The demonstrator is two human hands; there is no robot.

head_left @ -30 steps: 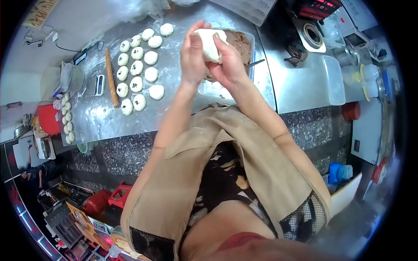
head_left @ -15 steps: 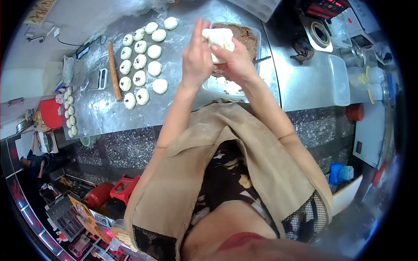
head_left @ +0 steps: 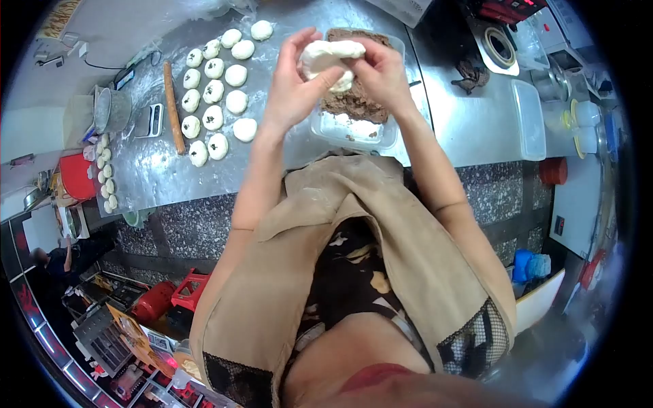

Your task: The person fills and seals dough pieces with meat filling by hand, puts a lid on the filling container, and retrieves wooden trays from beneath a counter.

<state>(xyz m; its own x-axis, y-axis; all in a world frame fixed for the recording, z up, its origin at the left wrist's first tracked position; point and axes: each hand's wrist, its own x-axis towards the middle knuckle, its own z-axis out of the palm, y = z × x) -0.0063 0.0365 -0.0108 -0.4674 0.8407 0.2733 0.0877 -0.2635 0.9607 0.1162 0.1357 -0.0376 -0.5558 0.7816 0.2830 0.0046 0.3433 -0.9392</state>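
A soft white piece of dough (head_left: 343, 49) is held up between my two hands above the table. My left hand (head_left: 294, 92) cups it from the left, thumb laid across its near side. With bent fingers, my right hand (head_left: 382, 76) pinches the dough's right edge. A brownish patch shows within the dough, but I cannot tell whether it is filling. Below and behind the hands is a clear plastic tub (head_left: 389, 139) of brown, paste-like filling (head_left: 354, 105). Rows of round filled buns (head_left: 213, 117), several with dark specks on top, sit on the metal table to the left.
A wooden rolling pin (head_left: 173, 109) and a small scale (head_left: 155, 121) lie on the floured metal table (head_left: 224, 177). Small dough pieces (head_left: 107, 171) line its left end. To the right are a clear lid (head_left: 528, 119) and a dark crumpled bag (head_left: 471, 76). Another person (head_left: 58, 262) stands far left.
My hands have turned the dough and spread farther apart around it. The right hand now pinches its edge, and the left hand has curled more around its side.
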